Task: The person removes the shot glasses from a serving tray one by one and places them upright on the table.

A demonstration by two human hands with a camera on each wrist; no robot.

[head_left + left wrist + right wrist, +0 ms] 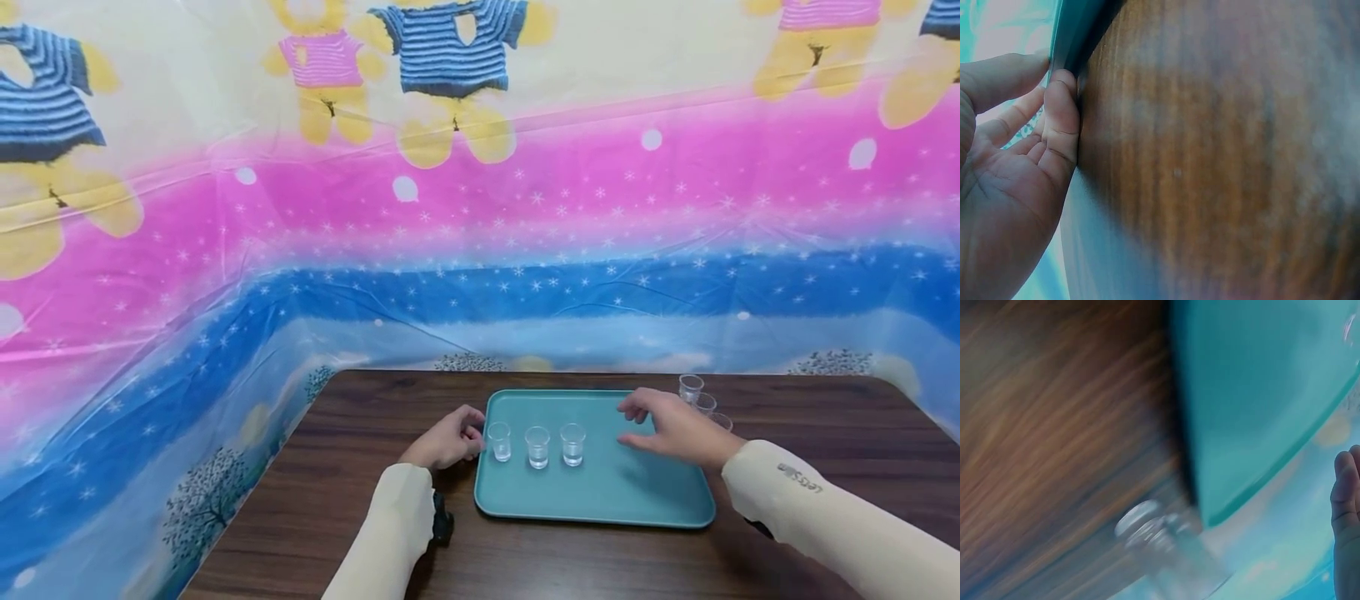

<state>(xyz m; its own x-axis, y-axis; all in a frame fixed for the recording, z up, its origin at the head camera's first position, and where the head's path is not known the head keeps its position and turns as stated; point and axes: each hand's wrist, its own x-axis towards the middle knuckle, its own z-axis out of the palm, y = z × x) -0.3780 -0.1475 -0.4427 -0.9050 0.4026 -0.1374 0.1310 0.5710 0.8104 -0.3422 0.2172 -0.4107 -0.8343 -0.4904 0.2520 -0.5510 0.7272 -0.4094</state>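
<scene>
A teal tray [600,500] lies on the dark wooden table [352,500], and in a row on its left half stand three small clear glasses [537,447]. My left hand [471,433] is at the tray's left edge; in the left wrist view the thumb and curled fingers [1060,112] pinch the tray's rim [1069,37]. My right hand [636,425] hovers over the tray's right half with relaxed fingers and holds nothing. Only one fingertip [1347,506] of it shows in the blurred right wrist view.
Three more clear glasses [703,403] stand in a line on the table just past the tray's far right corner, blurred in the right wrist view [1160,540]. A printed plastic sheet [480,250] walls in the table's back and left.
</scene>
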